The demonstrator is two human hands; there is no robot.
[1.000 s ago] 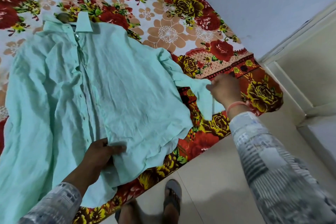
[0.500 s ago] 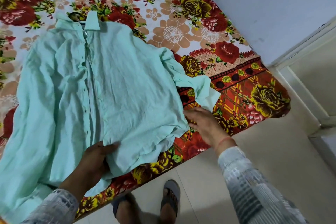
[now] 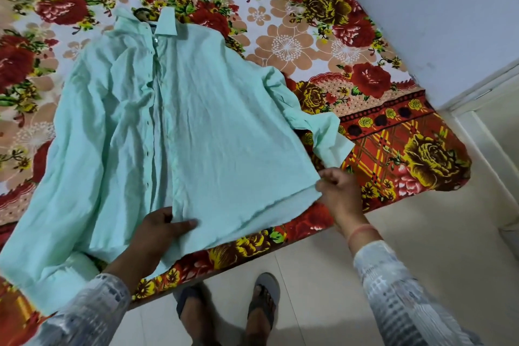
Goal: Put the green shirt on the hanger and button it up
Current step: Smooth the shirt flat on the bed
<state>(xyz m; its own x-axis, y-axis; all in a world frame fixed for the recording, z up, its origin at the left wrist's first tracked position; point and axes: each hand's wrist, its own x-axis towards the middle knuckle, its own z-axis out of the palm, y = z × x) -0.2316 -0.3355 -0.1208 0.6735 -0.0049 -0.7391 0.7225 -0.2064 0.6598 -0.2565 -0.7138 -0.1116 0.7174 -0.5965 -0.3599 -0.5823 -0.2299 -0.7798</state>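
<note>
Shirt [image 3: 196, 135] lies front-up on the bed [image 3: 280, 36], with the hanger [image 3: 139, 12] tip showing at the collar, 12 o'clock. I see my left hand [image 3: 160, 230] gripping the hem at 6 and my right hand [image 3: 337, 188] pinching its corner at 4, a cuff [image 3: 334, 149] just beside it. The wall [image 3: 435, 8] closes off 2 o'clock. Floor [image 3: 421, 247] opens past the bed edge at 5.

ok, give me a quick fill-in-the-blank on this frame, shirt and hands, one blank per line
1. The left hand grips the green shirt at its bottom ____.
2. The right hand pinches that same edge and wears a pink band on its ____.
3. The hanger hook pokes out beside the shirt's ____.
4. The bedsheet under the shirt is printed with ____.
Missing words: hem; wrist; collar; flowers.
</note>
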